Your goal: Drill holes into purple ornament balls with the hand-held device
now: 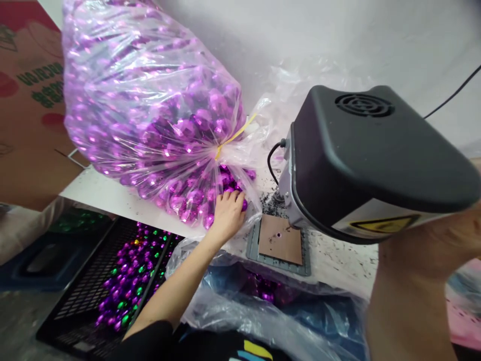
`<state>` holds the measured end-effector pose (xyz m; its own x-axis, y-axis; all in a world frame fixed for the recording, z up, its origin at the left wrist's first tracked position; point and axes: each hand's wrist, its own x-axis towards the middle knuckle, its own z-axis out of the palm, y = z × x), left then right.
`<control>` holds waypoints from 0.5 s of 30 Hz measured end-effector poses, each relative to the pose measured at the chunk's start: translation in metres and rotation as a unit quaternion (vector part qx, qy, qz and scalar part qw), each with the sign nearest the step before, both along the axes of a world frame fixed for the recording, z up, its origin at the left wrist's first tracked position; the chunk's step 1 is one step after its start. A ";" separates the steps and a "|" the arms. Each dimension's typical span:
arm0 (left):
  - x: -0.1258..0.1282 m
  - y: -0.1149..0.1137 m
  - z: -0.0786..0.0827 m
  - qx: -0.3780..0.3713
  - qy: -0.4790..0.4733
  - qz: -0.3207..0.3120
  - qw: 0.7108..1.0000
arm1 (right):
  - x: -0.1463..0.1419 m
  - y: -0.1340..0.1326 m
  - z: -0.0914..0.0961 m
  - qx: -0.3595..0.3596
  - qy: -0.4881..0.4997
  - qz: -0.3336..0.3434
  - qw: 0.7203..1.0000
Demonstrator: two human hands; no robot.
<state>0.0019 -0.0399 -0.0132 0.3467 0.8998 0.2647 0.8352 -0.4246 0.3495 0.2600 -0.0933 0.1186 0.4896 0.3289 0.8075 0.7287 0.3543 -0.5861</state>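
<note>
My left hand (pixel 227 216) reaches into the open mouth of a big clear plastic bag (pixel 150 100) stuffed with shiny purple balls (pixel 188 195). Its fingers are curled together around one purple ball at the bag's lower edge. The bag lies on a white table (pixel 97 193) and is tied with a yellow band (pixel 233 138). My right forearm (pixel 413 286) rises at the lower right and passes under the black machine head (pixel 368 155). The fingers of my right hand (pixel 464 228) are hidden behind that head.
Under the machine head sits a grey plate with a brown card (pixel 280 240), black dust around it. A black crate (pixel 112 281) with purple and green balls stands below the table. Another plastic bag (pixel 263 301) lies in front. Cardboard boxes (pixel 26 100) stand at the left.
</note>
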 end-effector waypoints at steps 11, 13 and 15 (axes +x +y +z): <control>-0.013 -0.031 0.028 -0.408 -0.523 -0.037 0.748 | 0.002 0.008 0.005 0.011 -0.026 0.057 0.998; -0.003 -0.042 0.022 -0.442 -0.527 -0.053 0.723 | 0.001 0.011 0.007 0.007 -0.017 0.052 0.998; 0.010 -0.047 0.012 -0.413 -0.495 -0.059 0.762 | -0.001 0.012 0.009 0.006 -0.019 0.051 0.999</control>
<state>0.0117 -0.0872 -0.0011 0.4362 0.8796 -0.1897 -0.0388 0.2290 0.9726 0.2586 -0.0817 0.1280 0.4241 0.3659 0.8284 0.7099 0.4337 -0.5550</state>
